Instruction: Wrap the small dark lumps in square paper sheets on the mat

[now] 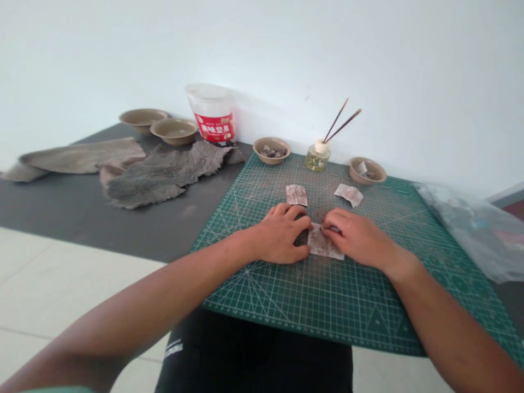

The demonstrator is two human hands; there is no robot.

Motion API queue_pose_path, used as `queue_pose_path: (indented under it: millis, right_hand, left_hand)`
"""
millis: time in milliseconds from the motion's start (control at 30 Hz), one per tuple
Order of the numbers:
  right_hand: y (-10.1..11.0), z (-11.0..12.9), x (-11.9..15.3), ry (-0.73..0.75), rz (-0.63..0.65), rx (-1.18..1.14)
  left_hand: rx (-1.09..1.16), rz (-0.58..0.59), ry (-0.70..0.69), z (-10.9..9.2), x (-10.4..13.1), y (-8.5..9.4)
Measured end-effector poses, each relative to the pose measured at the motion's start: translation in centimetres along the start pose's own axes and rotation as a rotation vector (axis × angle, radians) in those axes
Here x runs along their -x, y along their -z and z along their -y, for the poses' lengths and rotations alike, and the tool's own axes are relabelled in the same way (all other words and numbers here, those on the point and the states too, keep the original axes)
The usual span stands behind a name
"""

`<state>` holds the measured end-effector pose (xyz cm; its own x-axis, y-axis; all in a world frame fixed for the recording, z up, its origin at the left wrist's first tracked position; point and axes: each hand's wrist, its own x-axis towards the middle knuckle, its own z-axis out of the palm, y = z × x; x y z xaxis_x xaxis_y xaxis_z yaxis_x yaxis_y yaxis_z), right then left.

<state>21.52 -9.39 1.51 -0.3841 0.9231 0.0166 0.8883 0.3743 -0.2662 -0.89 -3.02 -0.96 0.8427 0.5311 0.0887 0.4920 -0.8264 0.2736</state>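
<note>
On the green cutting mat (278, 295) lies a pale rectangular sheet (323, 248) with brown smudges, perhaps sandpaper. My left hand (286, 233) rests at the sheet's left edge with its fingers apart, the thumb touching the sheet's side. Over the sheet's right part, my right hand (355, 236) has its thumb and fingertips pinched together, low against the surface; whatever they hold is hidden. Two more smudged pale pieces, a left one (296, 195) and a curled right one (349, 195), lie just beyond my hands.
Behind stand a bowl of small stone-like bits (272, 152), a reed diffuser (317, 155) and a bowl with pale scraps (367, 171). Leftward are grey cloths (159, 174), two brown bowls (174, 132) and a clear tub with a red label (213, 117). A plastic bag (470, 229) lies right.
</note>
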Motion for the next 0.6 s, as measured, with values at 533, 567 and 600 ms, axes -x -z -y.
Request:
queue_pose_path:
  millis: [533,567,600]
  right_hand:
    - [0.07,-0.08,0.08,0.141,0.13,-0.107]
    - [-0.1,0.02,0.0,0.144,0.102,-0.105]
    - [-0.22,0.04,-0.1,0.126,0.059,-0.091]
  left_hand:
    - [0.006,0.0,-0.009,-0.04,0.04,0.03]
    - [0.006,-0.001,-0.01,-0.03,0.04,0.03]
    - [0.006,-0.004,-0.009,-0.02,0.04,0.03]
